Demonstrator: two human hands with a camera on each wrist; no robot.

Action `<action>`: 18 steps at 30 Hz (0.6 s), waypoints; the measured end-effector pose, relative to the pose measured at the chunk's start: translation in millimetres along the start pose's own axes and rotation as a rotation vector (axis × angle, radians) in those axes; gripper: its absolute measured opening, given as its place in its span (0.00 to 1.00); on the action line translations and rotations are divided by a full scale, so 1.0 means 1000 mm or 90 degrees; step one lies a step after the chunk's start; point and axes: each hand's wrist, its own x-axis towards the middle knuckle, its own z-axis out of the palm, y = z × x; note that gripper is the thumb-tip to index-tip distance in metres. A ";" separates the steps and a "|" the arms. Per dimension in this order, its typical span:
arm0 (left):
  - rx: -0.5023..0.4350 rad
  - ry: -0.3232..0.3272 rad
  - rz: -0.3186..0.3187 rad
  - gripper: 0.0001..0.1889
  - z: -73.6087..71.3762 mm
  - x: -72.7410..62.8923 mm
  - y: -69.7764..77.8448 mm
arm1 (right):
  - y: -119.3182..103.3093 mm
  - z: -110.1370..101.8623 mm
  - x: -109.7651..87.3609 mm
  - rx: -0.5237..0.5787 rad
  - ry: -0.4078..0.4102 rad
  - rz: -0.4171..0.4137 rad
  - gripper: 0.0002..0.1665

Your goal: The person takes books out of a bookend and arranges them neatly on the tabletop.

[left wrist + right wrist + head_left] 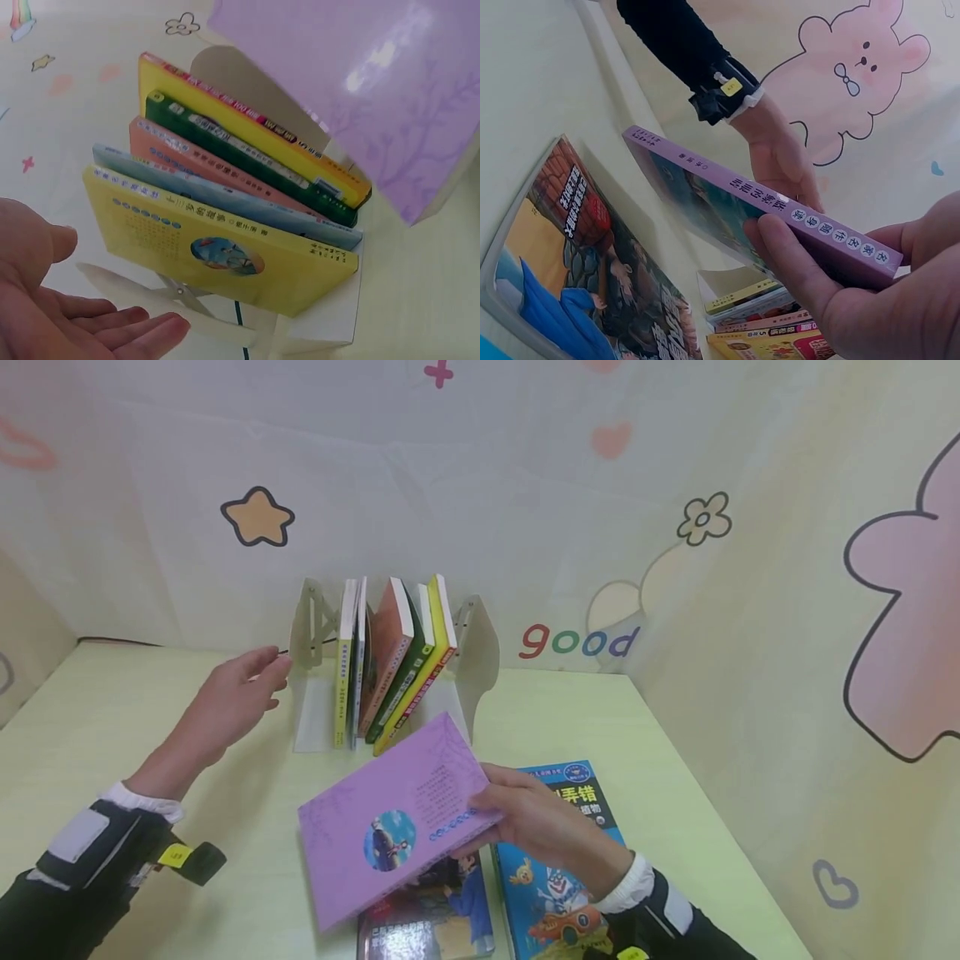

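Observation:
My right hand (543,822) grips a purple book (405,802) near one end, thumb on one cover and fingers on the other. The book is tilted above the table, its spine toward the right wrist camera. My left hand (228,706) holds nothing; its fingers reach out beside the left end of a white bookend rack (306,631). In the rack several books stand: a yellow one (217,240) at the left, then thin blue, salmon (388,643), green (405,672) and another yellow book (420,685), the last few leaning right.
On the table (675,860) lie a blue-covered book (555,893), partly under my right hand, and a picture-covered book (427,918), partly under the purple one. A printed cloth wall (450,502) stands behind. The rack's right end plate (478,652) is upright.

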 end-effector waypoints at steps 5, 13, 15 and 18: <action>0.057 -0.022 -0.003 0.43 0.007 -0.019 0.004 | 0.000 0.003 0.006 0.021 -0.006 0.007 0.30; 0.139 -0.024 -0.002 0.47 0.024 -0.047 0.007 | 0.000 0.010 0.014 0.048 0.003 0.017 0.30; 0.139 -0.031 0.002 0.47 0.029 -0.054 0.008 | 0.000 0.012 0.016 0.055 0.007 0.019 0.30; 0.145 -0.041 0.020 0.46 0.039 -0.065 0.009 | 0.001 0.014 0.018 0.066 0.007 0.020 0.30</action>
